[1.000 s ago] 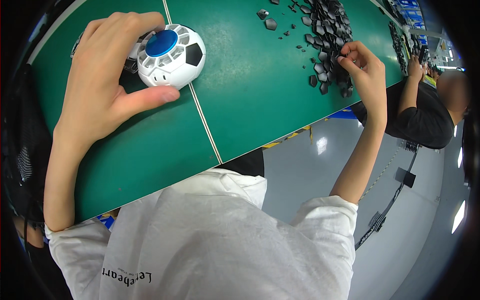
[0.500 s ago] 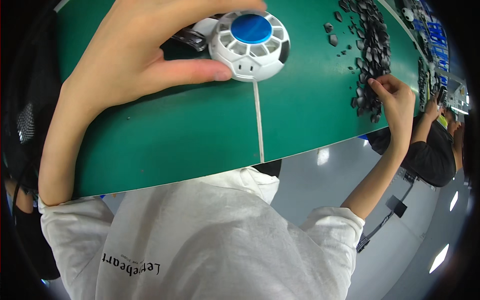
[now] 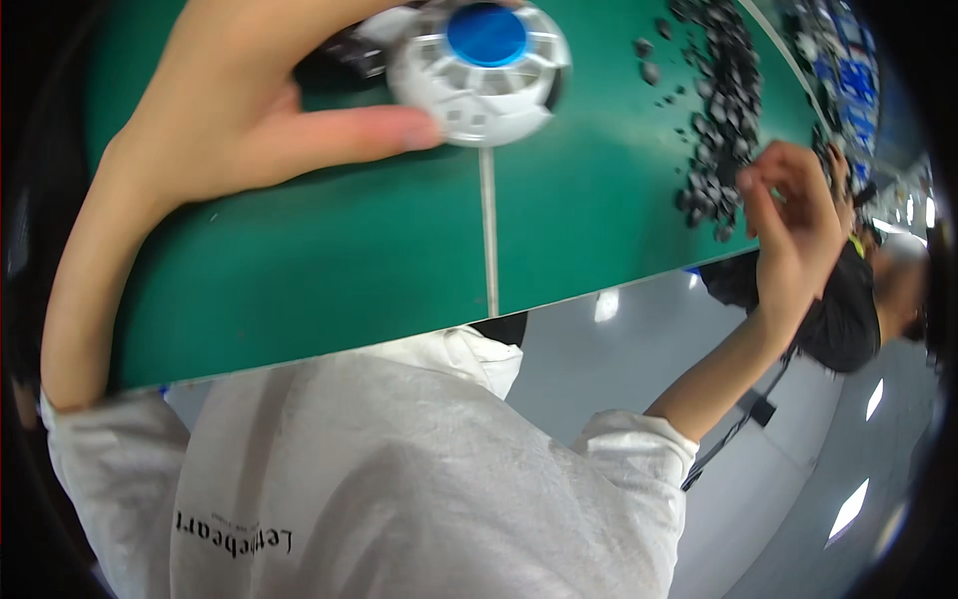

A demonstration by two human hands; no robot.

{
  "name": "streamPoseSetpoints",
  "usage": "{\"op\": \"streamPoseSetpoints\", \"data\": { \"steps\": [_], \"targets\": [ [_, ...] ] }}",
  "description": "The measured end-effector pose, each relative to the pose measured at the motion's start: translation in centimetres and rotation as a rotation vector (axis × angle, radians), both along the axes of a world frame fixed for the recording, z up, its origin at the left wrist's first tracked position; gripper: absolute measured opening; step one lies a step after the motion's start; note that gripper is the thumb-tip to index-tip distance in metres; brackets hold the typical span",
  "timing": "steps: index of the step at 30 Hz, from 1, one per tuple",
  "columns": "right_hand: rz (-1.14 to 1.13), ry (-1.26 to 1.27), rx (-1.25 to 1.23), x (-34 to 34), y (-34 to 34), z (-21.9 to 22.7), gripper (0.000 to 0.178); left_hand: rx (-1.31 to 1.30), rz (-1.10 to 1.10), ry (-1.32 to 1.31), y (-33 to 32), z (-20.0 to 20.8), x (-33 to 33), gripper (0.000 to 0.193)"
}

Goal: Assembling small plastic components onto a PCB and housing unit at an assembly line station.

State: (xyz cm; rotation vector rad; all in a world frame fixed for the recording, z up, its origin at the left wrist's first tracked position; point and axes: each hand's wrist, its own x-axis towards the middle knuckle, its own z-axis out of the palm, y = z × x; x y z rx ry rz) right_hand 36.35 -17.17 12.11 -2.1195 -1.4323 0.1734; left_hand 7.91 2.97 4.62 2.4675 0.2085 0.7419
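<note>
My left hand [image 3: 235,110] is wrapped round a white, round, ball-like shell [image 3: 474,118], its thumb against the near left side. The shell has a ring of open cells and a blue disc [image 3: 487,36] on top. At the right, my right hand [image 3: 796,225] is raised beside a long heap of small black angular pieces [image 3: 720,130]. Its thumb and forefinger are pinched together. Blur hides whether a piece sits between them.
The green table [image 3: 339,250] has a pale seam [image 3: 489,235] running to its near edge. Dark, shiny items [image 3: 354,55] lie behind my left hand. A few loose black pieces [image 3: 651,73] lie left of the heap. Another person [image 3: 848,314] in black works at the far right.
My right hand has lifted off the black pieces, fingers still pinched. The whole view has shifted slightly, and the left hand still holds the white shell.
</note>
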Motion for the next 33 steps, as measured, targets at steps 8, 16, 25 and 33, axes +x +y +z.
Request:
{"op": "streamPoseSetpoints", "data": {
  "steps": [8, 16, 25, 33],
  "targets": [
    [0.638, 0.005, 0.163, -10.8, 4.9, 2.1, 0.027, -0.379, -0.191, -0.124, -0.3, 2.0, 0.5, 0.044],
    [0.615, -0.438, 0.058, -13.0, 4.2, 1.3, 0.032, -0.273, -0.067, -0.236, -2.5, -0.1, 1.5, 0.039],
    [0.599, -0.104, 0.023, -10.9, 5.4, 1.9, 0.035, -0.155, 0.012, -0.215, -2.1, 1.5, 2.0, 0.027],
    [0.512, 0.029, -0.093, -10.9, 5.7, 2.5, 0.037, -0.417, -0.159, 0.172, -1.0, 5.4, 1.3, 0.034]
  ]
}}
